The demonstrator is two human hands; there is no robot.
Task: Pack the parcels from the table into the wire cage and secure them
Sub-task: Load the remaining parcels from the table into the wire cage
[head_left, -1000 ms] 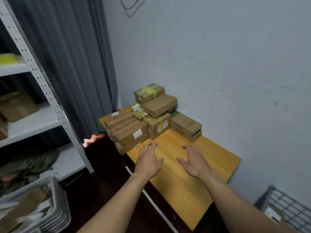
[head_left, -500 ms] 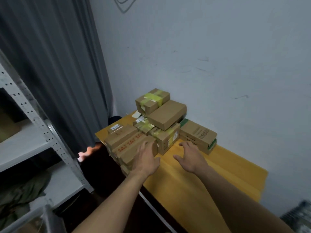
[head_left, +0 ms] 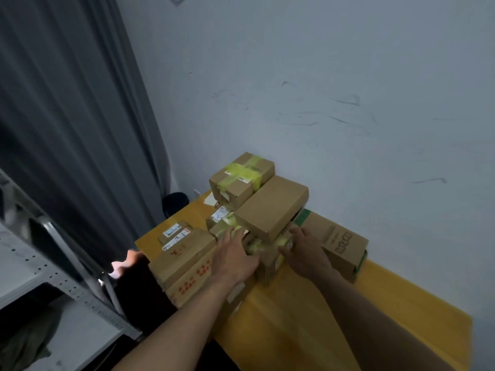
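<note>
On the tabletop point(head_left: 294, 330), a person's left grip point(head_left: 235, 254) and right grip point(head_left: 305, 250), both spread wide, flanked a taped cardboard parcel point(head_left: 266, 267) under another box point(head_left: 270, 207), probably stiff and light, best clasped by opposite sides.

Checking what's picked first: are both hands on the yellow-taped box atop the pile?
No; the left hand and right hand flank a lower parcel under the plain brown box, apart from the yellow-taped box.

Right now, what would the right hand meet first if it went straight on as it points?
Likely the yellow-taped parcel under the plain brown box; the right hand looks nearly against it, though blur hides contact.
</note>
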